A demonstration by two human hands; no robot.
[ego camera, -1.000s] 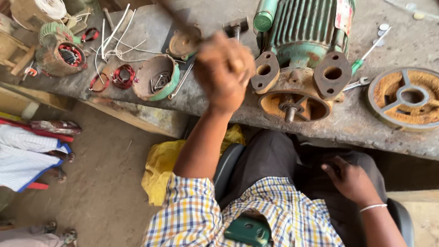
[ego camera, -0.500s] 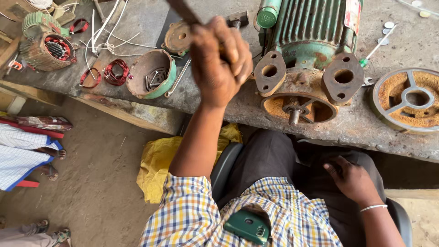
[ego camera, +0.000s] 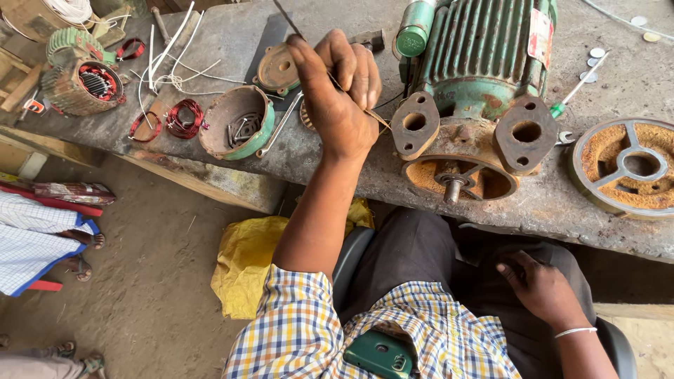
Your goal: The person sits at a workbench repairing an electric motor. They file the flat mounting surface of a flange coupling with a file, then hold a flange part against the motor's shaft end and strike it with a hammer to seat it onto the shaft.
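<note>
Table [ego camera: 337,175] of scarred grey top, spanning the upper frame, far side cut off by the picture's top, near edge bare and clear along the strip below the left hand.

Green ribbed motor [ego camera: 484,56] on it at right of centre, rear end lost past the top edge, rusty shaft end hanging right at the table's near edge. Shaft stub in plain sight; inside of the housing too dark to read.

Yellow cloth [ego camera: 246,260] on the dirt floor under the table edge, partly hidden behind the raised forearm. Open floor to its left.

Rusty round end cover [ego camera: 625,165] flat at far right, rim clipped by the frame.

Green bowl-shaped cover [ego camera: 235,130] left of the hand, small bolts inside, a spanner [ego camera: 281,126] leaning against its rim.

Wound stator [ego camera: 84,84] at far left, near the table corner.

Left hand [ego camera: 340,95] lifted above the table, just left of the motor, fingers closed narrow around a thin metal rod [ego camera: 284,15]. Upper end of the rod out of frame; lower end emerging past the knuckles toward the motor flange, touching or not impossible to tell.

Right hand [ego camera: 540,288] low on the dark trouser leg, well apart from the table, fingers loosely spread, holding nothing.

Red wire coils [ego camera: 184,116] beside the bowl-shaped cover.

Green-handled screwdriver [ego camera: 576,91] right of the motor, tip hard to make out.
</note>
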